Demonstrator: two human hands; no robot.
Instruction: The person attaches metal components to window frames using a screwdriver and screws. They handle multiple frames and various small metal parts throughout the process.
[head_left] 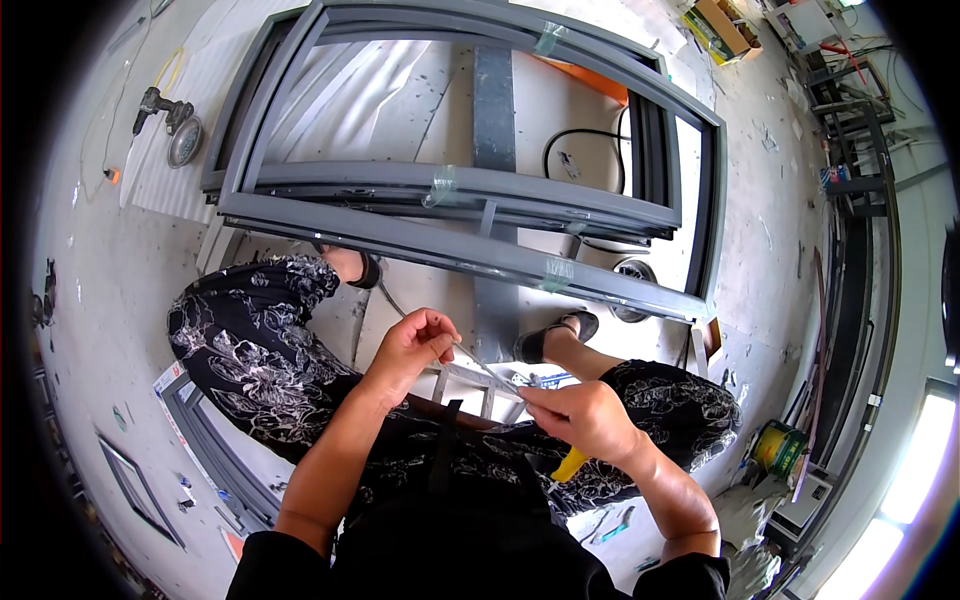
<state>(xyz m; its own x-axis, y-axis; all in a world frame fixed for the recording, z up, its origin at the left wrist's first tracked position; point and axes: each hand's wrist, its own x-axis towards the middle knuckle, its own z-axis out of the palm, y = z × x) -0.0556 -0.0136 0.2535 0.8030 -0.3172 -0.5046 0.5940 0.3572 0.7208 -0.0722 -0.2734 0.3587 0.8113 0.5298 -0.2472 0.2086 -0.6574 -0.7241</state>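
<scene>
A thin pale strip (484, 367) runs slantwise between my hands above my lap; its exact kind is too fine to make out. My left hand (412, 350) pinches its upper left end with thumb and fingers. My right hand (585, 415) is closed on the lower right end, with thumb and forefinger together. Below that hand a yellow handle (570, 465) lies against my patterned trousers. In front of my knees stand grey window frames (460, 253), stacked one over another, with pieces of clear greenish tape (558, 272) on them.
A drill (160, 108) lies on the left beside a round metal dish (186, 142). A dark beam (494, 110) runs under the frames, near a black cable (546, 155). Cardboard box (722, 30) at the upper right; green-yellow spool (780, 448) at the lower right. More grey profiles (205, 440) lie left.
</scene>
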